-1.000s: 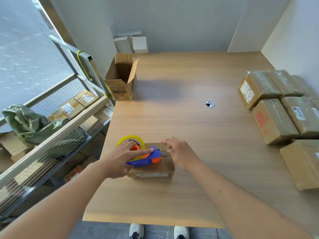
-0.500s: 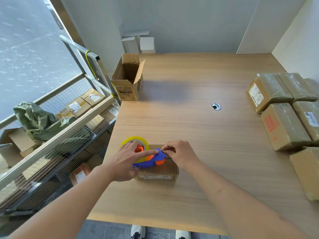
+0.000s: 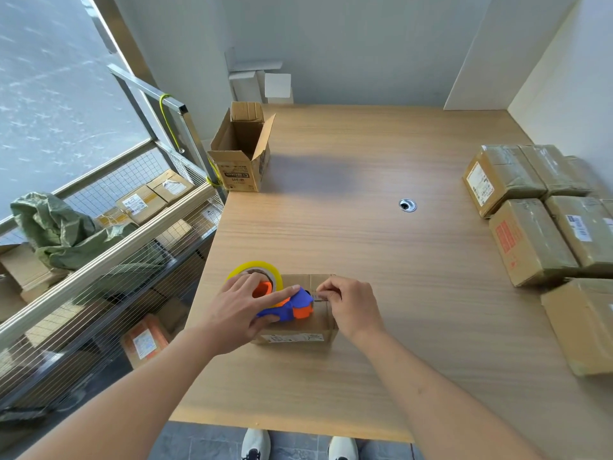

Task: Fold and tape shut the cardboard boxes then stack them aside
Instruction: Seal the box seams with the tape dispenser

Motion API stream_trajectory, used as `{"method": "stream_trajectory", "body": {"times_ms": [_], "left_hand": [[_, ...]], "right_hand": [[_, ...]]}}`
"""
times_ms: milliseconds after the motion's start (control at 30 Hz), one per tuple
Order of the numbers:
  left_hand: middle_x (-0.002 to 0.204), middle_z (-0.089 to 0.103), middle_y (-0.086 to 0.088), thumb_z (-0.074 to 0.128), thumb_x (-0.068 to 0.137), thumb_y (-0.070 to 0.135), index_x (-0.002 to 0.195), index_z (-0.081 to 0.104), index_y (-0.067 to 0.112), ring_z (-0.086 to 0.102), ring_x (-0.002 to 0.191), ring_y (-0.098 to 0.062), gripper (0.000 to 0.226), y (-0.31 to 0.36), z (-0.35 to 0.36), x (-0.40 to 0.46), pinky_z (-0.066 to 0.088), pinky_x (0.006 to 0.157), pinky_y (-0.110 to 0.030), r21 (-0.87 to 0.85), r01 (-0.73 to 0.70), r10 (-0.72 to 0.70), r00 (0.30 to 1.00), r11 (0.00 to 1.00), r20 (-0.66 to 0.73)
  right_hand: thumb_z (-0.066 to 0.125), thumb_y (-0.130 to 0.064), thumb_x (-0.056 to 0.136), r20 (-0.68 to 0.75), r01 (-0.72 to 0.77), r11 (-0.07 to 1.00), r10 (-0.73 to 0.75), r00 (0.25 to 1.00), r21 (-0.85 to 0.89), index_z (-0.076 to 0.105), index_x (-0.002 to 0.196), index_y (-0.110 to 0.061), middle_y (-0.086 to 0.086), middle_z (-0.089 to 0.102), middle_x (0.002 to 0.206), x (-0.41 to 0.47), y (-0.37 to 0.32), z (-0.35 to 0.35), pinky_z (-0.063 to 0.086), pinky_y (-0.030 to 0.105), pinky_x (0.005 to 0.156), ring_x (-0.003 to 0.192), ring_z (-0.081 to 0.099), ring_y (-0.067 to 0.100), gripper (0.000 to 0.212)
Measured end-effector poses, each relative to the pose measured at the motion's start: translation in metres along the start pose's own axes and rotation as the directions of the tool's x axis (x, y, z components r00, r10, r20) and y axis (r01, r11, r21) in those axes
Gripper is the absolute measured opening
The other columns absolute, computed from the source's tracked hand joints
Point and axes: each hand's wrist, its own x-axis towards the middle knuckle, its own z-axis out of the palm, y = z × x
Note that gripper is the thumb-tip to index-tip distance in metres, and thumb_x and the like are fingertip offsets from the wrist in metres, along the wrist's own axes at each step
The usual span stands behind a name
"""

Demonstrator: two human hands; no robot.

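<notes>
Left hand (image 3: 240, 308) gripping, right hand (image 3: 350, 307) pinching

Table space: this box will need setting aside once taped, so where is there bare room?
The widest bare patch of the table lies between the open box at the far left and the taped boxes crowding the right edge, around the grommet hole. The near edge is bare too. The left hand and right hand occupy the small box.

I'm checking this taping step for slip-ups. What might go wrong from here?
1. The small box sits near the table's left edge; a hard pull on the tape dispenser might slide it toward the wire rack.
2. The right hand pinches the tape end right beside the dispenser's front, so its fingers could be nicked.
3. The left hand holds the dispenser at an angle, so the strip may run crooked.
</notes>
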Motion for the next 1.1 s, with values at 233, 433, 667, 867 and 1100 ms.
{"method": "stream_trajectory", "body": {"times_ms": [233,433,667,867,1100], "left_hand": [[0.119,0.047,0.005,0.030,0.101,0.062,0.157,0.011,0.058,0.051,0.114,-0.023,0.060,-0.004,-0.002,0.002,0.041,0.105,-0.039,-0.001,-0.041,0.041,0.999,0.999,0.002],[0.123,0.046,0.006,0.027,0.099,0.063,0.156,0.006,0.060,0.049,0.118,-0.021,0.061,-0.002,-0.005,0.002,0.038,0.109,-0.038,0.009,-0.042,0.042,0.999,0.999,0.022],[0.118,0.046,0.005,0.031,0.101,0.061,0.157,0.011,0.058,0.048,0.112,-0.021,0.060,-0.003,-0.001,0.003,0.041,0.106,-0.039,-0.010,-0.044,0.044,0.999,0.999,0.019],[0.121,0.047,0.004,0.033,0.102,0.060,0.158,0.014,0.056,0.046,0.118,-0.021,0.059,-0.003,-0.003,0.004,0.039,0.109,-0.041,-0.008,-0.047,0.047,0.999,0.999,0.026],[0.121,0.048,0.002,0.039,0.102,0.058,0.158,0.019,0.055,0.045,0.117,-0.022,0.059,-0.003,0.001,0.004,0.038,0.107,-0.041,0.007,-0.037,0.037,0.999,0.999,0.017]], "right_hand": [[0.073,-0.010,0.084,-0.070,-0.165,0.986,0.163,0.984,-0.023,0.067,0.065,-0.027,-0.015,0.072,0.069,-0.020,0.028,-0.040,0.055,0.028,0.074,0.069,0.067,0.005,0.026],[0.069,-0.011,0.092,0.032,-0.313,0.948,0.311,0.950,0.057,0.068,0.076,-0.020,-0.004,0.073,0.067,-0.013,0.030,-0.042,0.061,0.042,0.076,0.063,0.070,0.020,0.019],[0.071,-0.011,0.094,0.133,-0.409,0.907,0.395,0.909,0.103,0.069,0.077,-0.018,0.001,0.074,0.069,0.007,0.042,-0.035,0.061,0.037,0.069,0.056,0.066,0.013,0.018],[0.074,-0.009,0.092,0.175,-0.453,0.874,0.425,0.888,0.176,0.075,0.081,-0.018,-0.002,0.075,0.066,0.015,0.050,-0.016,0.054,0.026,0.058,0.051,0.062,0.005,0.015],[0.092,-0.030,0.075,0.044,-0.512,0.755,0.544,0.838,0.409,0.071,0.100,-0.028,-0.002,0.076,0.082,0.002,0.053,0.008,0.062,0.031,0.058,0.053,0.072,0.017,0.033]]}}
